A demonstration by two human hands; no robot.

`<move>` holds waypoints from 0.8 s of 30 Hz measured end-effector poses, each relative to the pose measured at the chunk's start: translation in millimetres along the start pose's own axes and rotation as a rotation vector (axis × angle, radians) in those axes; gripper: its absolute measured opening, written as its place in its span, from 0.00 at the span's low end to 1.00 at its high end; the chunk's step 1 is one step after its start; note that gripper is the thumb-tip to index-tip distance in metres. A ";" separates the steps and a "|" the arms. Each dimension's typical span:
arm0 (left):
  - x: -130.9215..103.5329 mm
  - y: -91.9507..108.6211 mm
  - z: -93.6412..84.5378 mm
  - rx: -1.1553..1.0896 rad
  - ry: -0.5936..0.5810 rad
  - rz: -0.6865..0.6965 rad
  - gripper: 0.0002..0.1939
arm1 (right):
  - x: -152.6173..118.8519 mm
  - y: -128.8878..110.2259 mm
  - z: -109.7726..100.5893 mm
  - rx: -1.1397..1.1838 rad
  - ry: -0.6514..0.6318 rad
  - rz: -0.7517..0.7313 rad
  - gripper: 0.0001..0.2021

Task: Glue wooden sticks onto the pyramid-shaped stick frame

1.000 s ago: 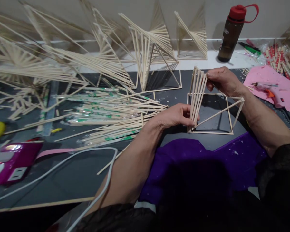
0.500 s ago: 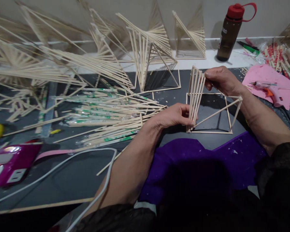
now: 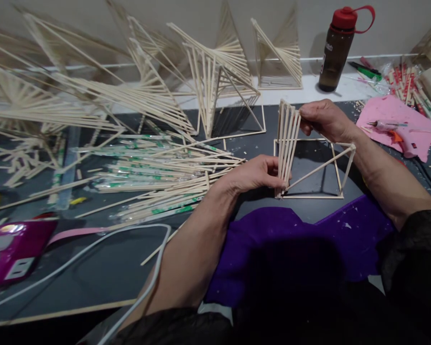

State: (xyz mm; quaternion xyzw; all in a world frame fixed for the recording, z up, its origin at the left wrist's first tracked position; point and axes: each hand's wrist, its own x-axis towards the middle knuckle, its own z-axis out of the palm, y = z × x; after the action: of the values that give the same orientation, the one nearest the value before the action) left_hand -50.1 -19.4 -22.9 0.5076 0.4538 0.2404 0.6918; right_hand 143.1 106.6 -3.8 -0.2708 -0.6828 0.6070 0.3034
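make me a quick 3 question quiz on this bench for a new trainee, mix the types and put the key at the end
1. Multiple choice: what lies directly under the glue gun?
A) the purple cloth
B) the pink sheet
C) the white cable

2. True or false: the dark bottle stands upright with its red cap on.

3. Fill the gap: on the stick frame, the left hand holds the row of steep sticks near its lower end, while the right hand is at its ____ end.

Key: 1 B; 2 true; 3 upper
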 end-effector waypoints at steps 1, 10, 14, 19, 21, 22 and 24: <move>0.2 -0.1 0.0 -0.002 -0.001 0.002 0.11 | 0.0 -0.6 0.4 -0.001 -0.003 -0.003 0.19; 0.4 1.5 1.3 -0.002 0.011 0.012 0.11 | 0.6 0.6 0.0 -0.005 -0.030 -0.045 0.21; 0.3 0.7 1.1 -0.002 0.006 0.010 0.11 | 1.3 1.9 -0.4 -0.010 -0.040 -0.065 0.21; 1.4 -2.0 -0.2 -0.001 0.014 0.006 0.11 | 2.2 4.0 -2.1 -0.005 -0.062 -0.092 0.21; 1.5 -2.4 -0.4 -0.007 0.011 0.008 0.11 | 2.8 6.0 -3.8 -0.003 -0.064 -0.090 0.20; 1.5 -2.4 -0.5 -0.011 0.007 0.008 0.11 | 3.2 7.1 -4.7 -0.001 -0.067 -0.092 0.19; 1.4 -2.2 -0.6 -0.019 -0.006 0.011 0.11 | 3.7 8.8 -5.9 0.002 -0.071 -0.102 0.19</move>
State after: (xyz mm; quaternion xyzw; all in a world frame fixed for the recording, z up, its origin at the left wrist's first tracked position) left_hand -50.3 -18.8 -25.5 0.5041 0.4467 0.2467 0.6967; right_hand 145.0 114.3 -11.7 -0.2136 -0.7056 0.6006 0.3096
